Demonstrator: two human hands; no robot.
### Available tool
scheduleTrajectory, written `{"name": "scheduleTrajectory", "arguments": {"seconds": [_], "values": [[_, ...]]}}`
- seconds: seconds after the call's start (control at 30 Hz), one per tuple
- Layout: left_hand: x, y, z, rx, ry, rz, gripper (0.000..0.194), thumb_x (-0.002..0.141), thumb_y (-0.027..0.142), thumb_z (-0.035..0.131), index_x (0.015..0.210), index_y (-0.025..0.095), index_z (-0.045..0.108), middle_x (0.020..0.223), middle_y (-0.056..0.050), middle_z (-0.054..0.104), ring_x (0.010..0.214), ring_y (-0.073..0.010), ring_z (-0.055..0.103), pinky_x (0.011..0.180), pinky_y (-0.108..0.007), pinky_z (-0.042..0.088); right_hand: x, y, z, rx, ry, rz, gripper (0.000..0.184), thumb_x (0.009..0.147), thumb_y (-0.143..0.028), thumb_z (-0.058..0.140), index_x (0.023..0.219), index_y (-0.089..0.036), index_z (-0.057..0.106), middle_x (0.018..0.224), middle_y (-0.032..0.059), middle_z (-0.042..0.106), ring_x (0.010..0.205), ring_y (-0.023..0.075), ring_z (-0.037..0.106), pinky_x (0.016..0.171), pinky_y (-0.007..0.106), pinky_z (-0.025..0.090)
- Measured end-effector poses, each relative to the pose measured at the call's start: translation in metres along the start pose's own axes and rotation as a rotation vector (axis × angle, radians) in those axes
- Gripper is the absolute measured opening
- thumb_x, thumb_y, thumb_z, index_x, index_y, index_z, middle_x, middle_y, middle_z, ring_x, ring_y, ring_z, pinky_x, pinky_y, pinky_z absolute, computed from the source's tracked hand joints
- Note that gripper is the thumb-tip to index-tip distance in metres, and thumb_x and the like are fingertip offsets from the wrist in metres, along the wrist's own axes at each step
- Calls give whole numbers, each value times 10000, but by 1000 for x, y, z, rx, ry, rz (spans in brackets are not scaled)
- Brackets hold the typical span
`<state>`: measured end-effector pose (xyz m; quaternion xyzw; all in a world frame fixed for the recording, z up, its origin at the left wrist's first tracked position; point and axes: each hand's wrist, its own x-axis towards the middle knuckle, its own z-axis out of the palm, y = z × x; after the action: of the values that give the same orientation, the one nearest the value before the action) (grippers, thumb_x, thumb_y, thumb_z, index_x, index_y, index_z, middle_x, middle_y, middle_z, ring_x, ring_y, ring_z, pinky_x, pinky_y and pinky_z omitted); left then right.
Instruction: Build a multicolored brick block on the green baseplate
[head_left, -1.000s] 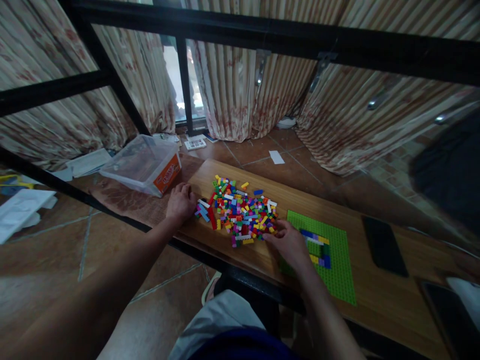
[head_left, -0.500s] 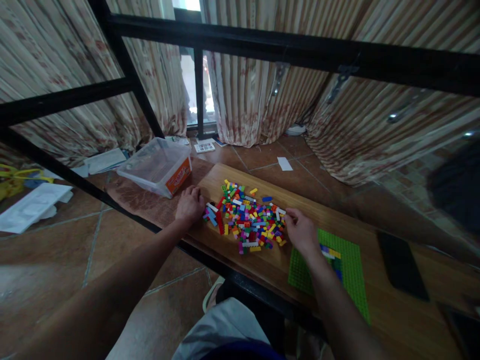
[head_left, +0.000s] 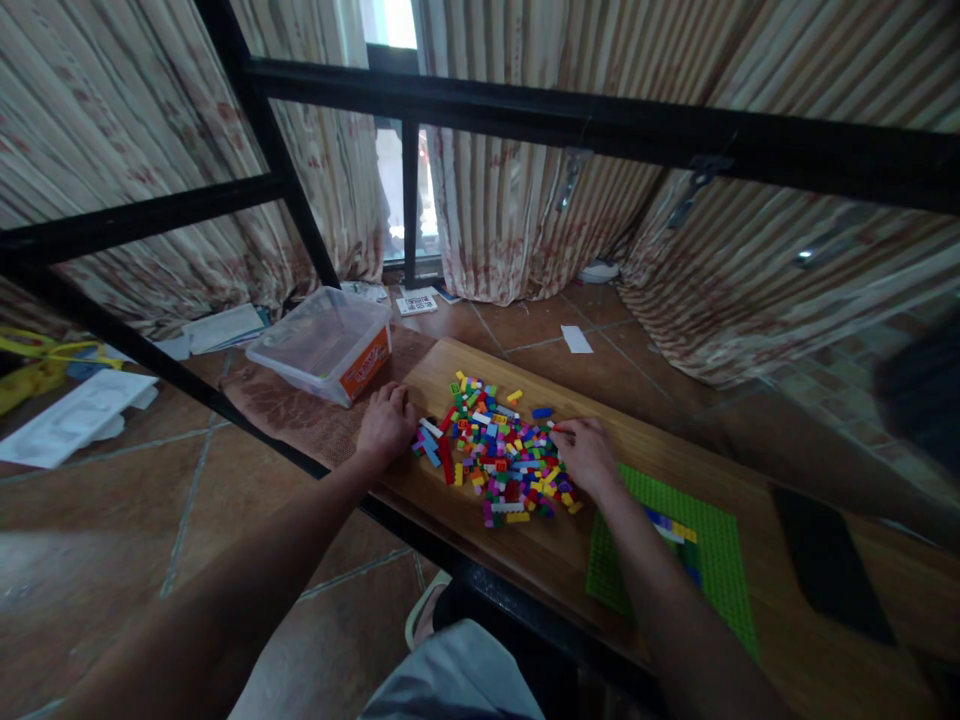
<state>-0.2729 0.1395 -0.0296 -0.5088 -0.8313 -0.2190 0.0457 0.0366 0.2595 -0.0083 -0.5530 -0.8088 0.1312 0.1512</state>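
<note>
A heap of small, mixed-colour toy building bricks [head_left: 502, 450] lies on a wooden board. At its left end, my left hand [head_left: 387, 422] rests on the wood with its fingers loosely bent and slightly apart, beside a few blue, white and red bricks [head_left: 431, 445]. My right hand [head_left: 587, 452] reaches into the heap's right edge. Its thumb and forefinger are pinched at a small red brick [head_left: 556, 428], partly hidden by the fingertips. Under my right forearm is a green studded baseplate [head_left: 720, 550], bearing a partly covered patch of blue, yellow, white and green bricks [head_left: 679, 530].
A clear plastic tub [head_left: 322, 340] with an orange label stands behind my left hand on a brown cloth [head_left: 270, 410]. A dark flat panel [head_left: 829, 560] lies right of the baseplate. Black metal bars [head_left: 525, 105] cross in front of the curtains.
My right hand has moved slightly left over the heap's right edge, with its fingertips now at a red brick. My left hand stays beside the heap. The whole view has shifted a little.
</note>
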Motion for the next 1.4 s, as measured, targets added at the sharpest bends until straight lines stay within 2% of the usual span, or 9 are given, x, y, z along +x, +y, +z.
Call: {"name": "scheduleTrajectory", "arguments": {"seconds": [0.3,0.53,0.67,0.77,0.83,0.97,1.07,1.2,1.4], "values": [[1,0,-1,13,9,24,383,858,234,442,1197,124,583,1270,-156,563,1158,-302,523,1029,-435,414,0,-2,-2,183,26,-32,205,815,-351,559,847,-199,692,939,66,628,956,207,573,898,355,432],[1,1,-2,9,-9,7,394,859,239,440,1206,116,581,1278,-165,559,1175,-302,510,1040,-427,407,24,-18,0,133,46,-112,264,856,-257,532,1064,-184,677,1068,103,639,1065,234,550,974,373,384],[1,0,-3,7,-1,20,394,865,248,427,1204,114,577,1279,-167,556,1172,-307,511,1035,-437,406,32,-35,0,105,-35,-109,180,837,-162,547,917,-182,707,998,107,644,1030,236,554,970,373,370],[3,-2,-3,9,16,30,385,874,271,414,1192,134,583,1275,-154,558,1175,-305,511,1040,-441,400,26,-48,-8,122,-5,-72,153,852,-187,548,875,-194,699,995,94,651,1034,232,549,963,369,378],[5,-3,-3,18,6,42,397,874,278,410,1197,121,578,1280,-161,554,1187,-310,503,1049,-441,394,13,-57,-16,195,30,-84,162,868,-192,531,900,-193,690,999,84,660,1023,221,558,956,362,389],[6,-1,-5,29,-11,48,425,883,295,389,1208,90,571,1278,-180,551,1202,-317,494,1065,-439,383,-39,-70,-29,572,50,-126,193,908,-271,498,997,-230,665,969,25,696,904,173,621,844,310,462],[7,2,-8,29,-28,38,429,888,305,378,1205,94,573,1274,-184,551,1218,-320,485,1067,-451,382,-84,-64,-34,802,38,-37,214,893,-325,519,1028,-245,665,958,19,703,840,161,649,776,292,499],[8,2,-10,33,-50,23,436,887,327,375,1210,110,571,1285,-179,543,1236,-327,471,1068,-464,379,-131,-29,-42,986,72,200,272,858,-394,553,1059,-246,660,958,21,708,681,140,646,667,289,532],[9,4,-13,43,-68,40,477,893,349,341,1208,76,572,1282,-202,542,1230,-341,477,1059,-476,387,-179,49,-55,1048,380,559,411,716,-484,688,1016,-205,647,929,59,707,739,180,668,676,347,568]]}}
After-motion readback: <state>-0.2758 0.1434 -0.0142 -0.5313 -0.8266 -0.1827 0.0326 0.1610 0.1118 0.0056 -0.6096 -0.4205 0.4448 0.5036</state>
